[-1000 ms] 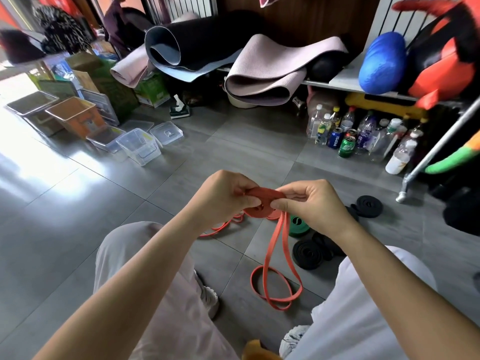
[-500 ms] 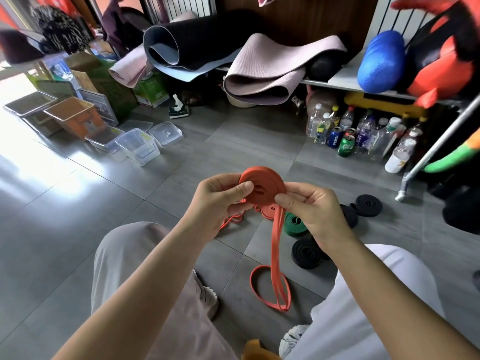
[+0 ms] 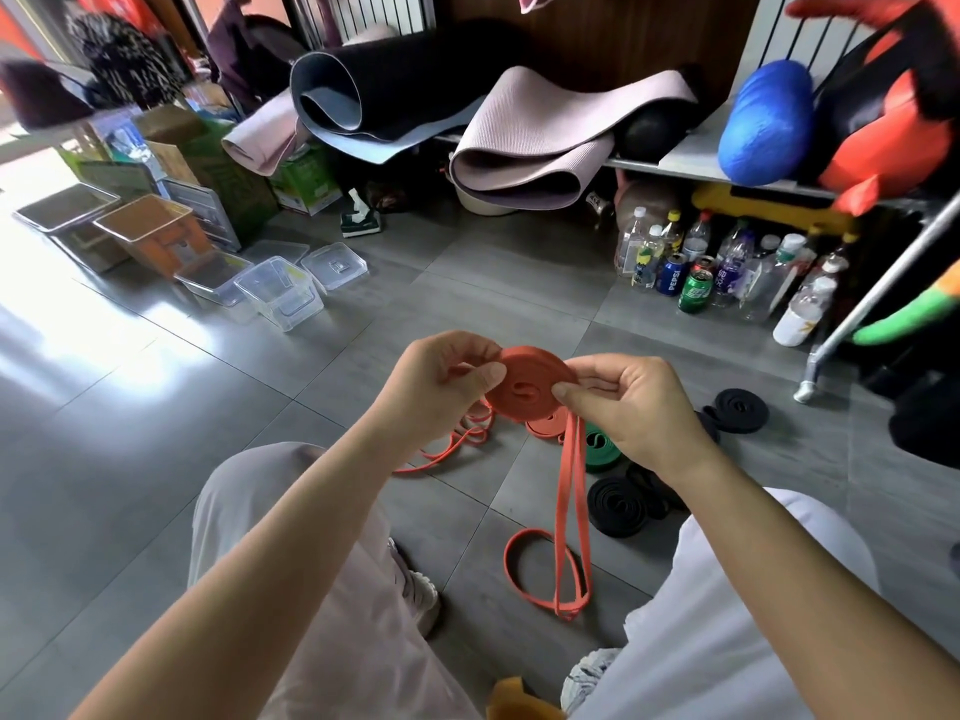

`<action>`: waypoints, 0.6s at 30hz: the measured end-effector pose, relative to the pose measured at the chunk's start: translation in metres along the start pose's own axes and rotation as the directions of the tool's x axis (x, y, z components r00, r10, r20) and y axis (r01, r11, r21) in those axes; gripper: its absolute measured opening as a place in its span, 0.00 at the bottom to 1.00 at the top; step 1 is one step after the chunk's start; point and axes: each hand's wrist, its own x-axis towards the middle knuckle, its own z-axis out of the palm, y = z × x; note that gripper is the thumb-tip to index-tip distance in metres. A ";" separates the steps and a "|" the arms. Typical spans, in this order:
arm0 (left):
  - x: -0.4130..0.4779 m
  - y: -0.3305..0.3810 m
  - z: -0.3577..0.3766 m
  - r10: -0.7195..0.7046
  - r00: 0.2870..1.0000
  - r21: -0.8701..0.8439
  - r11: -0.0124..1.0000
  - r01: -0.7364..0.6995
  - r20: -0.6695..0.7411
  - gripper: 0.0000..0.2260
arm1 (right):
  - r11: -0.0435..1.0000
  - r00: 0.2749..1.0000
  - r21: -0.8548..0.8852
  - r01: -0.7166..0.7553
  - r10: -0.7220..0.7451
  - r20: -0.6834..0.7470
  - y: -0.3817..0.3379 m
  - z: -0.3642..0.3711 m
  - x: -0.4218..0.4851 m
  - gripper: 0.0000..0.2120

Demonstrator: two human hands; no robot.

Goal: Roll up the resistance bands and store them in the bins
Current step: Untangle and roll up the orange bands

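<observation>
The orange band [image 3: 530, 389] is being held up above the person's knees. Most of it is wound into a flat coil, and its free end is hanging down in two strands and looping on the grey floor [image 3: 208, 407]. The left hand [image 3: 441, 387] is pinching the coil's left edge, thumb pressing on the face and fingers curling behind. The right hand [image 3: 639, 407] is pinching the right edge where the strands are leaving it, its other fingers curled in. Under the hands a loose band [image 3: 457, 444] is lying near a green roll [image 3: 597, 446] and a black roll [image 3: 615, 506]. Clear bins [image 3: 280, 293] are sitting well apart to the left, and bottles [image 3: 727, 267] are standing to the right, below rolled mats [image 3: 524, 163].
</observation>
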 end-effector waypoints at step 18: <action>0.003 -0.002 0.011 -0.041 0.999 -0.296 0.955 0.038 -0.003 0.08 | 0.995 0.996 0.084 -0.057 0.062 -0.057 -0.003 0.000 -0.005 0.13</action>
